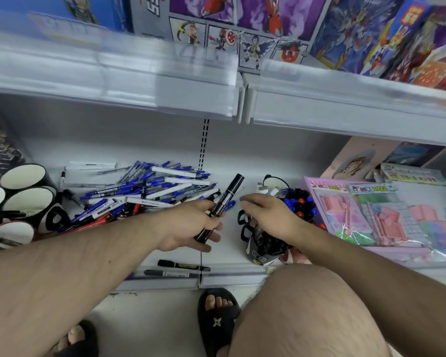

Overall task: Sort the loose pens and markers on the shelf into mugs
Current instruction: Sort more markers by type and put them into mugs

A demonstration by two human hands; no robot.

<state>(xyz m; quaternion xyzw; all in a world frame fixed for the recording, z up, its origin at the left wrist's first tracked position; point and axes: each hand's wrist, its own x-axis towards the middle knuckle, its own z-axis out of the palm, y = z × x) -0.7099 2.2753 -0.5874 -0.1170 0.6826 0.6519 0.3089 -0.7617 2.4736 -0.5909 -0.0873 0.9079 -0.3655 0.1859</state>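
A heap of loose blue, white and red pens and markers (144,191) lies on the white shelf (227,243). My left hand (191,225) grips a thick black marker (224,202), its cap pointing up and away. My right hand (265,215) hovers with loosely bent fingers over black mugs: one (299,202) packed with blue, red and black capped pens, another (263,246) holding dark markers, partly hidden by my wrist. Several empty black mugs with white insides (23,176) stand at the left. Two black markers (180,265) lie near the shelf's front edge.
Pink packaged toy sets (381,215) lie on the shelf to the right. An upper shelf (165,81) with colourful boxes overhangs. My bare knee (312,313) and sandalled feet (216,318) are on the floor in front of the shelf edge.
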